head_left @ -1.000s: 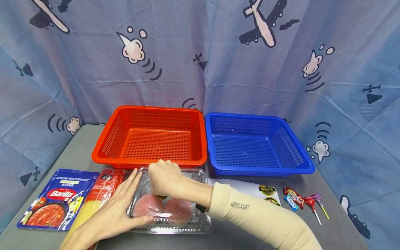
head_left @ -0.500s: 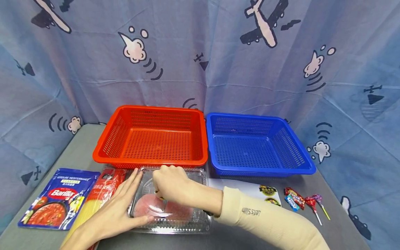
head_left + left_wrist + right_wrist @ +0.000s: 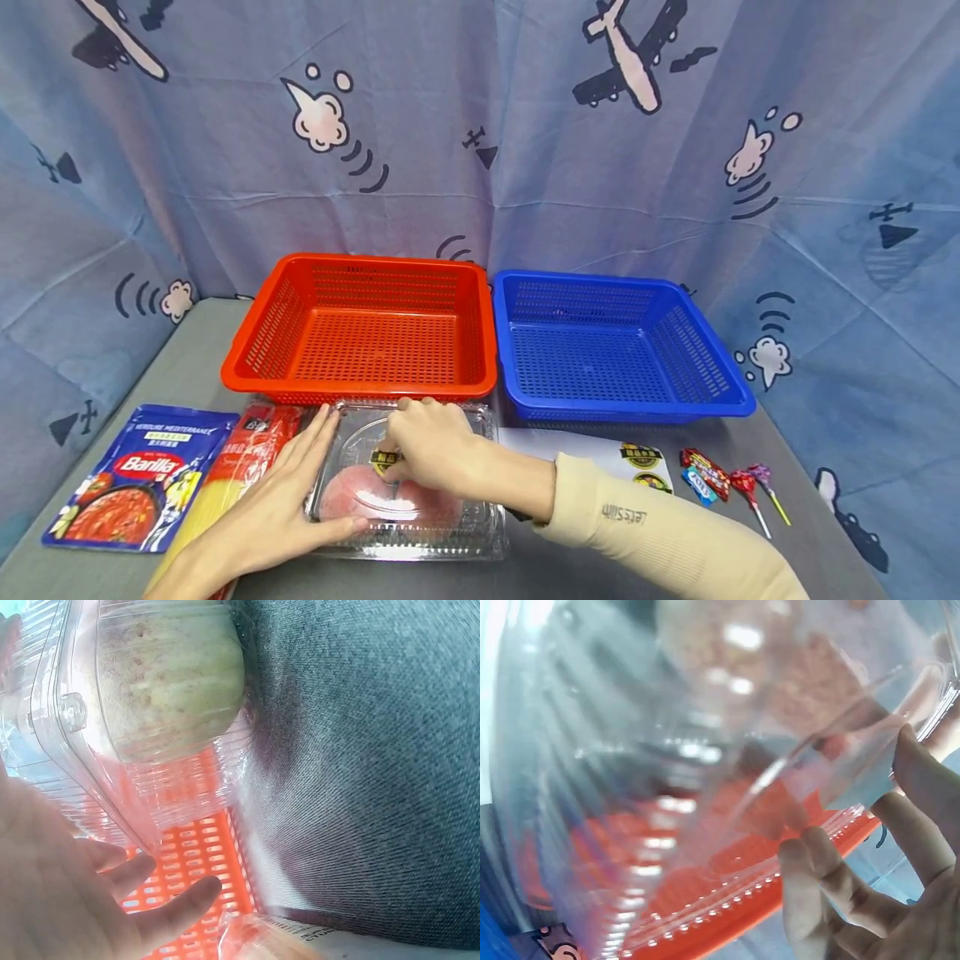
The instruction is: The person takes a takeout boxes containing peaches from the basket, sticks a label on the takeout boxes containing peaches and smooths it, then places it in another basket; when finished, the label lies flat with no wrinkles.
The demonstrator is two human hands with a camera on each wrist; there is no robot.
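Observation:
A clear plastic clamshell box with two pinkish peaches lies in front of the red basket, its lid down. On the lid sits a small black-and-gold sticker. The right hand is over the lid, thumb and fingertips at the sticker's right side; in the right wrist view its fingers touch the clear plastic. The left hand lies along the box's left side, fingers extended and thumb at the front edge. Through the side wall, the left wrist view shows a pale fruit.
A red basket and a blue basket stand behind. Left are a blue Barilla sauce pouch and a spaghetti pack. A sticker sheet lies right of the box, then wrapped candies and lollipops.
The right hand has slid rightward and slightly down across the lid, and the sticker now shows beside its fingers. The left hand and the box have stayed in place.

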